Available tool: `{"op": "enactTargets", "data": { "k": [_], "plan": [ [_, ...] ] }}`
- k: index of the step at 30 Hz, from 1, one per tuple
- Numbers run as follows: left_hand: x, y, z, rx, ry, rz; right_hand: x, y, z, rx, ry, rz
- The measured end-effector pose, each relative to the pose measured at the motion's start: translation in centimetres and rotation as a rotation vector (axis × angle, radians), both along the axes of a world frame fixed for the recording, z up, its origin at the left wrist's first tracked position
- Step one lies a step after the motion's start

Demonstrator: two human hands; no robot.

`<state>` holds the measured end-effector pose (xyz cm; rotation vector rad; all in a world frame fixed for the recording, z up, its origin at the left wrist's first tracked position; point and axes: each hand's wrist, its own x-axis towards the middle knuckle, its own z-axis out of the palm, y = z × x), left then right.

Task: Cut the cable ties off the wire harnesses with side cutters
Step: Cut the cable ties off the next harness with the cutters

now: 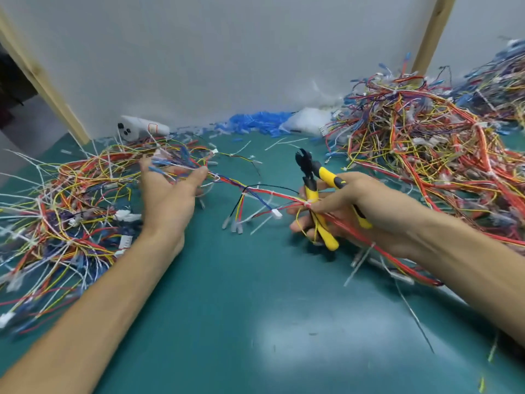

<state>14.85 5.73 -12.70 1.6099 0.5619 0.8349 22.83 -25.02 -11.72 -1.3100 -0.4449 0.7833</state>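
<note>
1. The green table [255,294] runs from your body to the grey wall, with wire on both sides of you.
2. At your right, a tall heap of wire harnesses [426,132] in red, yellow and blue lies against the wall, white ties showing among the strands.
3. At your left, a flatter spread of loose wires [65,211] lies on the table, partly blurred.
4. Your left hand [167,194] reaches over that spread with fingers stretched and parted, gripping nothing; thin blue and white strands lie across the fingertips.
5. Your right hand [363,206] is curled round the yellow handles of the side cutters [326,177]. Their black jaws stand apart and point up, away from the wires.
6. One harness [255,191] is stretched above the table between your two hands, short branches with white plugs hanging from its middle.
7. The same right hand's thumb and fingers pinch that harness at a white cable tie [307,204], just beside the handles.
8. Blue scraps [255,120] are piled along the wall, and a white device [139,129] lies near them at the left.
</note>
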Motion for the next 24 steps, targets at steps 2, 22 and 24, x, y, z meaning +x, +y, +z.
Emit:
{"op": "enactTargets", "data": {
  "k": [2,22,24],
  "plan": [
    [-0.8,-0.1,0.3,0.384,0.166,0.088,-2.1,3.8,1.7,-0.033,0.045,-0.021],
    [-2.0,-2.4,1.4,0.175,-0.243,-0.252,-1.1,3.0,2.9,0.126,0.156,-0.2],
    [-1.7,-2.0,1.6,-0.095,-0.263,-0.215,-0.9,3.1,2.7,0.079,0.07,-0.181]
  ]
}}
